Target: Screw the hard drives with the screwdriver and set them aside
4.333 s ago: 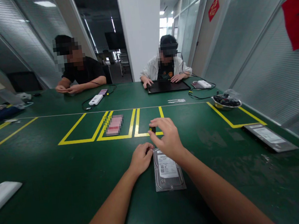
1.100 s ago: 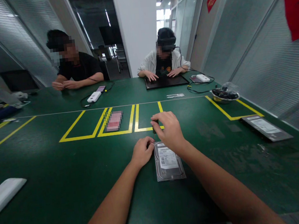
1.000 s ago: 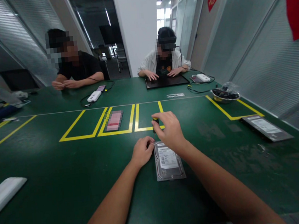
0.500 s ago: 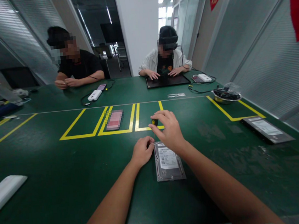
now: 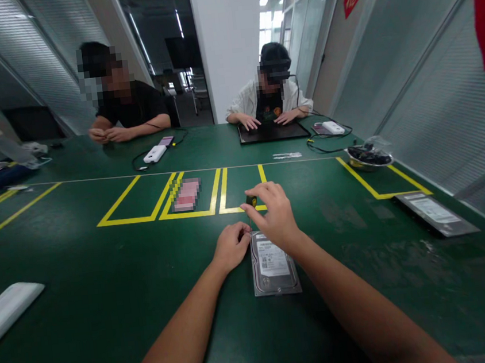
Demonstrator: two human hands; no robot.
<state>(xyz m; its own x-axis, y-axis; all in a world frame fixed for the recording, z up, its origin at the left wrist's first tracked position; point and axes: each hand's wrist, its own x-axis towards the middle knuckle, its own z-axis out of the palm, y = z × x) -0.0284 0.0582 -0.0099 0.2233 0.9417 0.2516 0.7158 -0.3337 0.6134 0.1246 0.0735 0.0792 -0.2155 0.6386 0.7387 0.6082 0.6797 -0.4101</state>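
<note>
A hard drive (image 5: 274, 265) lies label up on the green table in front of me. My right hand (image 5: 277, 212) is closed on a small screwdriver (image 5: 251, 201), thumb and fingers gripping its black and yellow handle. The thin shaft points down to the drive's far left corner. At that same corner my left hand (image 5: 232, 246) has its fingertips pinched together beside the shaft's tip. Whether they hold the tip, a screw or only the drive's edge is too small to make out.
A second hard drive (image 5: 436, 213) lies to the right, below a metal bowl (image 5: 369, 158) of dark parts. A pinkish phone-like object (image 5: 187, 195) sits within yellow tape. A white object (image 5: 9, 313) rests at left. Across the table, two people sit; one touches a black panel (image 5: 274, 132).
The screwdriver handle has turned a little in my right hand's fingers. My left hand stays at the drive's corner. The whole view has shifted slightly.
</note>
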